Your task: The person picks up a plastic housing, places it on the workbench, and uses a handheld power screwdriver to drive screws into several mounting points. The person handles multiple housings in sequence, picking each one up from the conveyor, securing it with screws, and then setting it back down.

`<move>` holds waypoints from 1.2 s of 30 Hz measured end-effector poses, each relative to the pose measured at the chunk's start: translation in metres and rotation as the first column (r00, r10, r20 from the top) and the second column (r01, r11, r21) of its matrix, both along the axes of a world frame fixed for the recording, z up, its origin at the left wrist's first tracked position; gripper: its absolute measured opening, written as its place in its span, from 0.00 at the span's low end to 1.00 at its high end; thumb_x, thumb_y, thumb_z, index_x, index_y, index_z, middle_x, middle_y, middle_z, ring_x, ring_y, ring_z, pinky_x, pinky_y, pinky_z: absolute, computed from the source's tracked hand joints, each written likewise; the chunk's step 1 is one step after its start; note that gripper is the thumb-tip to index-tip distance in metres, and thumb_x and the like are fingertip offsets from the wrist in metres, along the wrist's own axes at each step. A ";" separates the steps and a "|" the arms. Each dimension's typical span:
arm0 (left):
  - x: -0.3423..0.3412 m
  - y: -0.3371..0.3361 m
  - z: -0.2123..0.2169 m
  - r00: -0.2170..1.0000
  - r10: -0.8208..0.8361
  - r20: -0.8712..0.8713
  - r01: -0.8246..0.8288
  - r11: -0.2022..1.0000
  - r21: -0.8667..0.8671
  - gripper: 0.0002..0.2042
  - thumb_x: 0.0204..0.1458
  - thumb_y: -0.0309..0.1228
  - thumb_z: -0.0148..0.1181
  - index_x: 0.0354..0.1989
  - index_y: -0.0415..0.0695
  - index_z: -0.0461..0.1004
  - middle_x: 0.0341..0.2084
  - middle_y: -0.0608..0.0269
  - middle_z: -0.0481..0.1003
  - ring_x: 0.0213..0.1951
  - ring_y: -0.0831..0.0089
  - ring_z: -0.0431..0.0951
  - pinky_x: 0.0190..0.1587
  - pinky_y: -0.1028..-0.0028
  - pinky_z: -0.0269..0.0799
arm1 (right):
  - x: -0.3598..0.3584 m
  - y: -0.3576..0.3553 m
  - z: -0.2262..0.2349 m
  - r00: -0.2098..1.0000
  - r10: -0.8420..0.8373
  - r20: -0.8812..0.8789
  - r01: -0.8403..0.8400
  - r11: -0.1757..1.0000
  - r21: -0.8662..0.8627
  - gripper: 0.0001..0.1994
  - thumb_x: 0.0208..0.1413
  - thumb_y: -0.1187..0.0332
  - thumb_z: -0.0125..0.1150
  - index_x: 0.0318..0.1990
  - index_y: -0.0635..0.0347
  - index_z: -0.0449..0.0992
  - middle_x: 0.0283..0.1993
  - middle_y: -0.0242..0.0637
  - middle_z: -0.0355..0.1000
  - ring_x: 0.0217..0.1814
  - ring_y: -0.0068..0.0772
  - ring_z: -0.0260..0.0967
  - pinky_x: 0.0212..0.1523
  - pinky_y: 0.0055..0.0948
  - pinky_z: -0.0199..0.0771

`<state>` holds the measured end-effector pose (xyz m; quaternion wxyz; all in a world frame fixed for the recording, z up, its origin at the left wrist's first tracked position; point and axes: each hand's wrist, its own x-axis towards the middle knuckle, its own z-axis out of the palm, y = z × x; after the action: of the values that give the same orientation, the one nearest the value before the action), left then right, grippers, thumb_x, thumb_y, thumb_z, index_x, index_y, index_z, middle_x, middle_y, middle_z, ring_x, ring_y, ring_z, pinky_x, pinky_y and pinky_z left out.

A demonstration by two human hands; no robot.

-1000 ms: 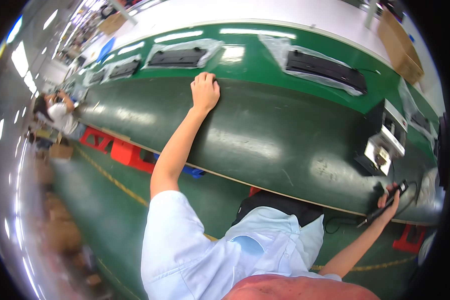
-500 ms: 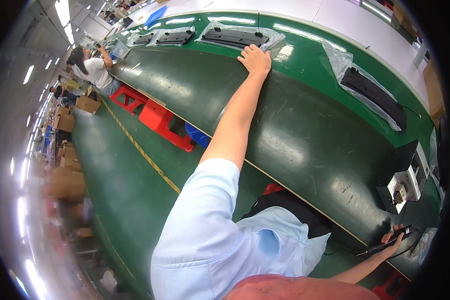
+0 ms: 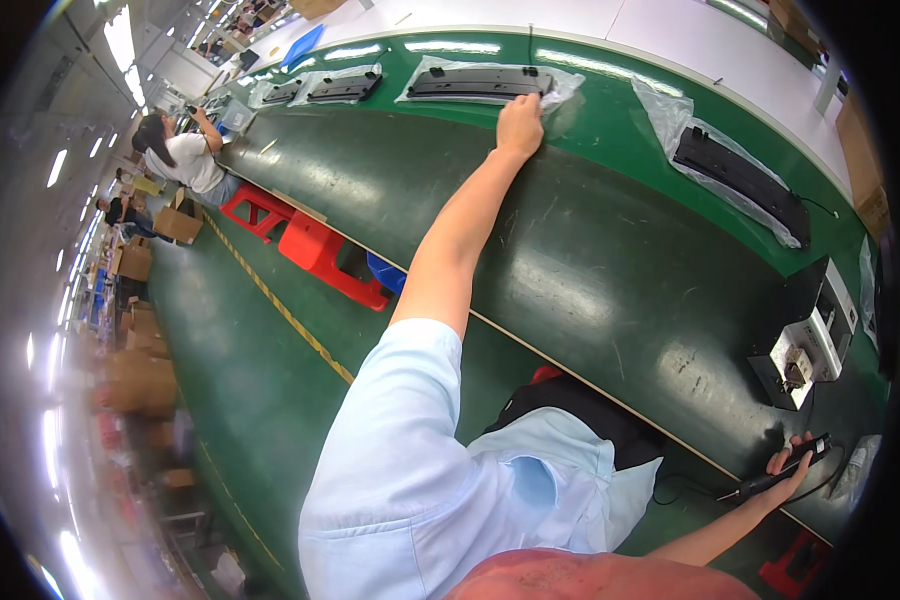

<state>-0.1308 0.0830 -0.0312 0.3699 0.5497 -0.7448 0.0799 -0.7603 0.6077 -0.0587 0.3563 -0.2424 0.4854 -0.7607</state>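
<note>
My left hand [image 3: 521, 128] reaches across the bench. Its fingers are closed at the right end of a long black plastic bar [image 3: 465, 84], which lies on a clear plastic bag [image 3: 573, 88]. Whether the fingertips pinch the bar alone or the bag too is hidden. At the lower right, my right hand [image 3: 794, 468] is wrapped around a black corded electric screwdriver [image 3: 770, 474], held near the bench edge. Just beyond that hand stands a black and silver box-shaped device [image 3: 808, 335] with a metal mechanism on its front.
Other black bars [image 3: 740, 180] lie bagged along the green far strip. Red stools [image 3: 320, 255] and a blue one stand under the near edge of the dark bench [image 3: 580, 290]. A co-worker [image 3: 185, 155] sits at the far left. A cardboard box [image 3: 860, 155] stands at the far right.
My left hand has gone from spread fingers to closed ones at the bar's end. The bar has shifted slightly right, away from its neighbour. The right hand still holds the screwdriver; the view has turned a little.
</note>
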 end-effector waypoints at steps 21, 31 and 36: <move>-0.020 -0.036 0.052 0.801 -0.175 0.572 -0.122 0.888 0.443 0.42 0.47 0.32 0.60 0.75 0.47 0.55 0.74 0.48 0.56 0.74 0.48 0.57 0.71 0.40 0.54 | 0.007 0.003 0.007 1.000 -0.006 -0.020 0.006 1.000 -0.005 0.24 0.75 0.58 0.43 0.68 0.69 0.63 0.50 0.43 0.73 0.17 0.16 0.53 0.15 0.18 0.56; -0.046 -0.022 0.068 0.878 0.011 0.479 -0.130 0.968 0.215 0.11 0.49 0.29 0.56 0.37 0.43 0.82 0.33 0.49 0.83 0.39 0.49 0.84 0.40 0.54 0.79 | 0.010 -0.002 0.009 1.000 -0.011 0.009 0.011 1.000 -0.015 0.25 0.75 0.57 0.45 0.67 0.69 0.63 0.50 0.42 0.72 0.17 0.15 0.52 0.16 0.18 0.55; -0.064 0.050 0.097 0.933 -0.078 0.351 0.056 0.996 0.073 0.11 0.48 0.28 0.54 0.36 0.47 0.83 0.31 0.51 0.83 0.36 0.47 0.84 0.37 0.52 0.78 | 0.005 -0.001 0.007 1.000 0.009 0.010 -0.009 1.000 -0.019 0.24 0.75 0.58 0.44 0.67 0.69 0.63 0.50 0.42 0.73 0.17 0.16 0.52 0.15 0.19 0.55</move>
<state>-0.1948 0.1329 0.0661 0.2153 0.5115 -0.8197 0.1418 -0.7550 0.6062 -0.0518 0.3599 -0.2440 0.4754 -0.7648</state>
